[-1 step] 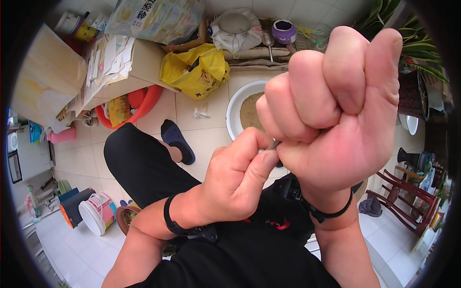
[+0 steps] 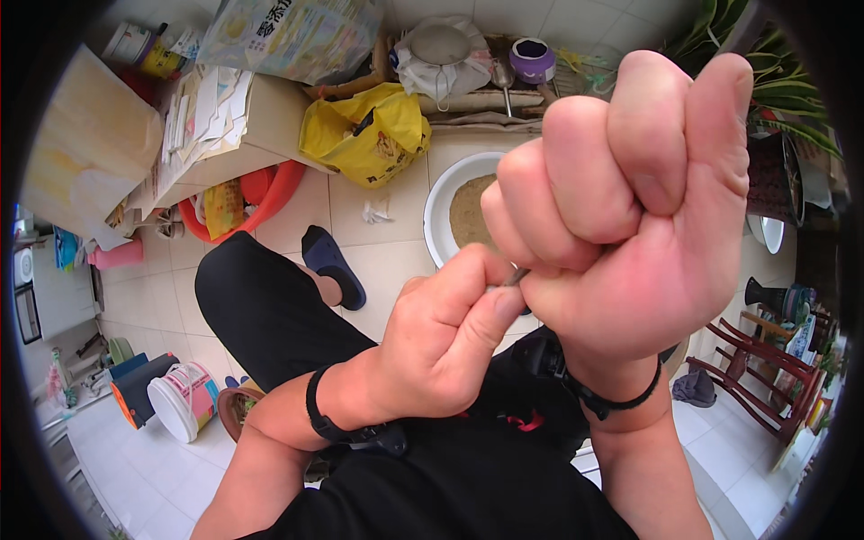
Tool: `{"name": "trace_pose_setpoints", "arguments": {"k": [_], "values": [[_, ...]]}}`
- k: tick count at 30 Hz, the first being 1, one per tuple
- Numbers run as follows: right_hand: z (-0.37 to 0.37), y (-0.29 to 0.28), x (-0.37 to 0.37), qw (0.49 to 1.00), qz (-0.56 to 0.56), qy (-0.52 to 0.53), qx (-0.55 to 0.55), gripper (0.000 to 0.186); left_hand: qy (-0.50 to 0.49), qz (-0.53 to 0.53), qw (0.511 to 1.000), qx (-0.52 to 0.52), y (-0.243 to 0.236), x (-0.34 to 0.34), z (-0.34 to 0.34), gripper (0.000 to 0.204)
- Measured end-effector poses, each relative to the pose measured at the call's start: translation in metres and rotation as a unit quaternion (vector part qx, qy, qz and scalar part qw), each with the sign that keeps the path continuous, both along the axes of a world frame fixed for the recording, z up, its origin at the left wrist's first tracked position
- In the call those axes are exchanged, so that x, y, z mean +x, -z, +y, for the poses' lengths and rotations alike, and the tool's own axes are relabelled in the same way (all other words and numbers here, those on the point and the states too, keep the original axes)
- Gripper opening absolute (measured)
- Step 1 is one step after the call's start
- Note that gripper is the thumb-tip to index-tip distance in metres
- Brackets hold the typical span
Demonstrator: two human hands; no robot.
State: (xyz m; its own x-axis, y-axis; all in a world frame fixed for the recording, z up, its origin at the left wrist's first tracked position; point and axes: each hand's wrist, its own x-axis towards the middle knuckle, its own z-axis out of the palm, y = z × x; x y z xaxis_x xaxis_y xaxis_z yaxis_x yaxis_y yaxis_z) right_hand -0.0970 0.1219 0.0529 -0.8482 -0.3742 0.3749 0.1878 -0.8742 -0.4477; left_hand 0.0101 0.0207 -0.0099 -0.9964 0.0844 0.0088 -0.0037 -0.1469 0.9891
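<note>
In front of my chest, my left hand [image 2: 445, 328] pinches a thin grey metal-looking piece [image 2: 516, 277] between thumb and bent forefinger. Only a short bit of it shows, so its kind cannot be told. It reaches the little-finger side of my right hand [image 2: 630, 198], which is raised close to the camera. That hand's fingers are curled into a fist with the thumb straight up; whatever lies inside is hidden. Behind the fist, on the floor, stands a white basin [image 2: 439, 211] holding brown, sand-like material [image 2: 468, 211]; the fist covers its right part.
A yellow plastic bag [image 2: 364, 135] and a red basin [image 2: 277, 202] sit on the tiles beyond my knee. A scoop [image 2: 504, 88] and purple pot [image 2: 533, 61] are at the back. White bucket [image 2: 183, 402] left; wooden chair [image 2: 751, 373] right; potted plant [image 2: 792, 90] back right.
</note>
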Motion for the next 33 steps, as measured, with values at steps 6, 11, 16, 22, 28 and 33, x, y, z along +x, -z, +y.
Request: {"name": "trace_pose_setpoints", "arguments": {"k": [6, 11, 16, 22, 28, 33], "values": [[0.005, -0.003, -0.014, 0.988, 0.041, -0.146, 0.028, 0.049, 0.249, -0.223, 0.822, 0.461, -0.003, -0.018, -0.025, 0.028], [0.005, 0.004, -0.007, 0.998, -0.005, -0.069, 0.004, 0.049, 0.206, -0.189, 0.880, 0.384, -0.005, -0.017, -0.020, 0.027], [0.021, 0.006, -0.021, 0.984, 0.056, -0.026, 0.165, 0.048, 0.149, -0.169, 0.937, 0.268, -0.010, -0.018, -0.019, 0.029], [0.022, -0.005, -0.021, 0.993, -0.012, -0.034, 0.112, 0.048, 0.287, -0.212, 0.737, 0.575, 0.008, -0.033, -0.024, 0.044], [0.027, 0.018, -0.048, 0.979, 0.136, -0.151, -0.018, 0.049, 0.256, -0.195, 0.842, 0.433, 0.007, -0.025, -0.021, 0.033], [0.021, -0.006, -0.018, 0.992, 0.066, -0.111, 0.003, 0.049, 0.252, -0.211, 0.840, 0.431, 0.009, -0.022, -0.017, 0.032]]}}
